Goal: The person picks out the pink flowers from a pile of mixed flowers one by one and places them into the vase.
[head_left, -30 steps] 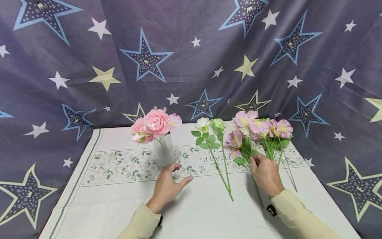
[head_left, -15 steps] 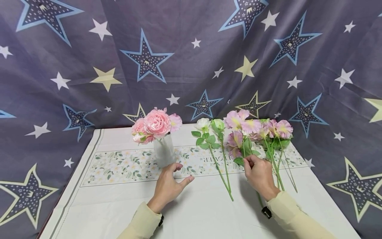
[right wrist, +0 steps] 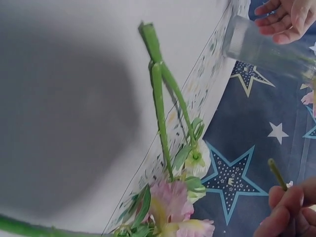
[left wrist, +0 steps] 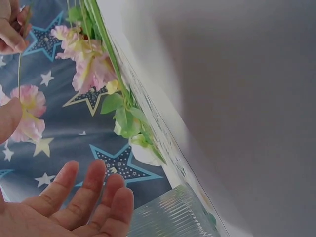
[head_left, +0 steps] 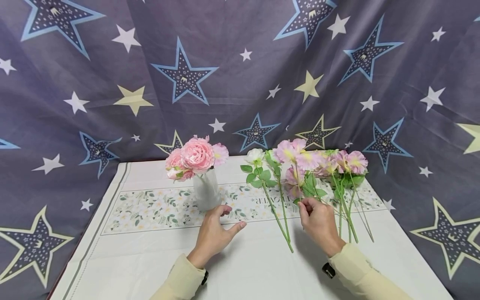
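Note:
My right hand (head_left: 320,225) pinches the thin stem of a pink-and-yellow artificial flower (head_left: 286,152), its petals raised over the stems lying on the table. In the right wrist view, the cut end of that stem (right wrist: 277,173) pokes out past the fingertips. A ribbed clear glass vase (head_left: 206,193) stands upright at the left, holding pink peonies (head_left: 197,154) and a lilac bloom (head_left: 220,153). My left hand (head_left: 213,235) is close by the vase's base, thumb and fingers spread with nothing between them; the left wrist view shows its fingers (left wrist: 86,195) overlapping the vase.
Two white-green roses (head_left: 255,156) on long stems lie in the middle. To their right is a pile of pink-purple flowers (head_left: 356,162) with green leaves. A floral-printed strip crosses the white tablecloth (head_left: 150,258), and a star-patterned curtain (head_left: 225,83) hangs behind.
My right hand has moved left with the pinched flower, away from the pile and towards the roses. My left hand stays almost still beside the vase.

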A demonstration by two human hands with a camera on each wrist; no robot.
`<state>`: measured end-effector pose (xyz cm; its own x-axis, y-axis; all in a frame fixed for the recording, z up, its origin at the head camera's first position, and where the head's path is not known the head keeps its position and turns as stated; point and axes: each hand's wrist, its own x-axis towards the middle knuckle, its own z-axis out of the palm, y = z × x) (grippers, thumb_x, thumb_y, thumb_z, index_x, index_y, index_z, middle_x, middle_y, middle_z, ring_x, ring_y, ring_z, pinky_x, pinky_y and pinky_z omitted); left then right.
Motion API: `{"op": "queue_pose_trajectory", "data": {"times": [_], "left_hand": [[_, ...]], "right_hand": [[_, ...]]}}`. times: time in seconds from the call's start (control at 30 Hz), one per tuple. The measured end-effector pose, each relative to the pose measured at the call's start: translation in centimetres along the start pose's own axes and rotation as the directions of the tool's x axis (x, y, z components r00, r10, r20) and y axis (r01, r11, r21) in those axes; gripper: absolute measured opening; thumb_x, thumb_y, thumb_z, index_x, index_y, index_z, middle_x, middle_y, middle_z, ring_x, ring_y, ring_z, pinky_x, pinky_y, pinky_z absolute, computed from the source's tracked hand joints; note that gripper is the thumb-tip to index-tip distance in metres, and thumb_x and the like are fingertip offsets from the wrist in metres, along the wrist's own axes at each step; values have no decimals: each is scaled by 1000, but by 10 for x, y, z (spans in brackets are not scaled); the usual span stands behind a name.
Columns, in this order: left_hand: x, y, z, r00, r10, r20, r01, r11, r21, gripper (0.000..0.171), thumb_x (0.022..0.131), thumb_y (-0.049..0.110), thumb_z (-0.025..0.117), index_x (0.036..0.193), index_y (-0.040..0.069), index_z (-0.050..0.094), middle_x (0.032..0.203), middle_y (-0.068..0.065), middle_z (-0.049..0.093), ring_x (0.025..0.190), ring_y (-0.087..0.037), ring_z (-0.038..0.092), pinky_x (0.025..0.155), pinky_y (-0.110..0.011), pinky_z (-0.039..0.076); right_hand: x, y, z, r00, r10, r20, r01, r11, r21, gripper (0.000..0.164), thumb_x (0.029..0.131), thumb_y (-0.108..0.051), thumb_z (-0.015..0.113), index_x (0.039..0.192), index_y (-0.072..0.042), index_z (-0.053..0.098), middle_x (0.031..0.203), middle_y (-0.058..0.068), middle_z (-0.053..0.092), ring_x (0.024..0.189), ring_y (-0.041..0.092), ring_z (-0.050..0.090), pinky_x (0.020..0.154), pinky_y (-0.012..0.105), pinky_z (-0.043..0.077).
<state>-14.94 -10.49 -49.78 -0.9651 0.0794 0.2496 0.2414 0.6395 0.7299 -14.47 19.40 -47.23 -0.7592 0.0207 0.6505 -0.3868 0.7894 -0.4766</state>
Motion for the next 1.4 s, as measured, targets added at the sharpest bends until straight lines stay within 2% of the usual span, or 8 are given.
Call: {"op": "queue_pose_trajectory", "data": {"times": [0.4,0.73,0.9,1.13,1.4], "left_hand": [[0,4,3,1000,0,18,0,1000,-10,57,80,48,87,120,12,67,118,-4,68,113,-29,61,97,-49,48],[0,7,4,1000,8,18,-8,1000,-29,55,80,46,87,119,13,67,116,-4,68,112,-29,61,98,-49,47],[0,6,6,1000,26,17,-25,999,-37,53,80,46,87,118,14,67,114,-5,68,110,-28,62,97,-49,48],[0,6,7,998,56,13,-55,997,-53,50,81,45,86,115,13,68,113,-8,69,107,-27,62,95,-49,48],[1,8,9,998,68,16,-66,995,-81,48,82,44,86,113,12,68,110,-8,69,105,-28,63,95,-48,47]], "right_hand": [[-5,-15,8,1000,-10,3,10,999,36,17,82,7,78,77,-6,69,59,-4,61,47,-1,50,42,17,42],[-8,-27,14,1000,-23,7,22,995,102,17,82,9,78,78,-5,70,61,-4,63,50,-1,52,44,14,43],[-10,-33,17,999,-37,14,35,991,132,14,82,9,79,81,-3,71,64,-1,65,52,0,55,46,13,44],[-12,-39,21,998,-62,-1,62,992,114,16,80,7,81,78,-5,70,62,-2,64,50,-2,53,45,13,43],[-19,-47,28,998,-56,17,52,983,176,17,82,8,80,79,-6,71,62,-5,63,51,-5,51,45,12,42]]}}
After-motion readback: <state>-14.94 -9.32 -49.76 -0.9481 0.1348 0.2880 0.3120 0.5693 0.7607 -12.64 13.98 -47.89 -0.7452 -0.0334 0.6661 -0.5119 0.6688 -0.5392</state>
